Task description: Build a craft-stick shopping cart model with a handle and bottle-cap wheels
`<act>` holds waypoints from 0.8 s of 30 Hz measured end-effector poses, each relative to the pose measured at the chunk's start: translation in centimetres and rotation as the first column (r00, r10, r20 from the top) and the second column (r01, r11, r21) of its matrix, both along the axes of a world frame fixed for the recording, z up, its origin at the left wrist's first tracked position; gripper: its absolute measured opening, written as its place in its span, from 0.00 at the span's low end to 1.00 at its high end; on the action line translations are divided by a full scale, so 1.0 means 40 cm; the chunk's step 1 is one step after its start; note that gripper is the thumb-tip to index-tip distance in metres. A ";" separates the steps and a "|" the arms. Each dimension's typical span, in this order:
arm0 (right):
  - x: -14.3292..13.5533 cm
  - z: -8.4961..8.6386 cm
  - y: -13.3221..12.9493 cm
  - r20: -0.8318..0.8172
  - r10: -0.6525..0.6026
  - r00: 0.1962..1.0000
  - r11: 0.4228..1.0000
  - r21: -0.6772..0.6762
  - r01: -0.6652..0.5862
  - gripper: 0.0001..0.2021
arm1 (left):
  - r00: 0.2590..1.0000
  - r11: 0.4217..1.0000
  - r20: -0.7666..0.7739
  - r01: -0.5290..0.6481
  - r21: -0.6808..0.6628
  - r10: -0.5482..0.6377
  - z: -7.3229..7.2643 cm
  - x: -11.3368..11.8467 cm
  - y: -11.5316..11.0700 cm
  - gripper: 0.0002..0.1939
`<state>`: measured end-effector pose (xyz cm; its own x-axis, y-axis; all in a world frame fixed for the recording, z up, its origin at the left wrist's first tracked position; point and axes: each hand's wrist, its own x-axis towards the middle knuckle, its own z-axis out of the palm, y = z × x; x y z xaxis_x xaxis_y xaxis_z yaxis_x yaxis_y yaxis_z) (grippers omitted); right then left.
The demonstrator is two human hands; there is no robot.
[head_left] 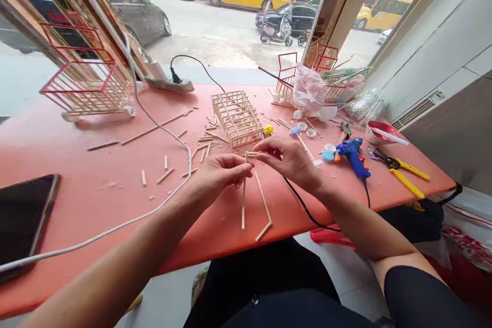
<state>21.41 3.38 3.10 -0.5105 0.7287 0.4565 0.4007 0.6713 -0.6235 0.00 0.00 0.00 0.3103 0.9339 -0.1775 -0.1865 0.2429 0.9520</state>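
Between thumb and fingers, my left hand (pixel 230 170) pinches a thin wooden stick (pixel 243 207) that hangs down over the table. My right hand (pixel 286 160) grips a short wooden stick (pixel 251 154) lying across the top of the long one, so the two meet at a corner. Just right of them, a bent pair of joined sticks (pixel 263 200) rests on the table. Beyond my hands stands a small basket-like frame of wooden sticks (pixel 236 118). Loose stick pieces (pixel 165 176) lie left of my left hand.
On the right are a blue glue gun (pixel 352 156), yellow-handled pliers (pixel 403 174) and a red cup (pixel 382 133). Red-rimmed stick carts stand at the back left (pixel 84 82) and back right (pixel 286 79). A white cable (pixel 157 125) crosses the table beside a phone (pixel 26 215).
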 end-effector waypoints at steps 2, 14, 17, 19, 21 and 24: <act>-0.002 -0.003 -0.002 0.011 0.010 1.000 1.000 -0.006 -0.010 0.07 | 1.000 1.000 -0.011 -0.003 0.000 0.003 0.002 0.002 -0.003 0.19; -0.007 -0.007 -0.007 -0.018 -0.001 1.000 0.997 0.075 0.002 0.05 | 0.998 1.000 -0.054 -0.011 0.016 0.012 0.013 0.008 -0.009 0.18; -0.008 -0.011 -0.007 -0.027 0.013 1.000 0.996 0.084 -0.011 0.06 | 0.999 1.000 -0.050 -0.012 0.021 0.013 0.011 0.006 -0.009 0.18; -0.008 -0.013 -0.007 -0.034 0.024 0.999 0.995 0.095 -0.020 0.06 | 0.999 1.000 -0.044 -0.012 0.016 0.013 0.010 0.006 -0.009 0.18; -0.008 -0.014 -0.006 -0.042 0.031 0.999 0.994 0.105 -0.026 0.06 | 0.999 1.000 -0.043 -0.009 0.007 0.010 0.008 0.005 -0.009 0.18; -0.009 -0.016 -0.006 -0.045 0.031 0.999 0.994 0.108 -0.026 0.06 | 0.999 1.000 -0.044 -0.004 -0.004 0.004 0.007 0.004 -0.008 0.18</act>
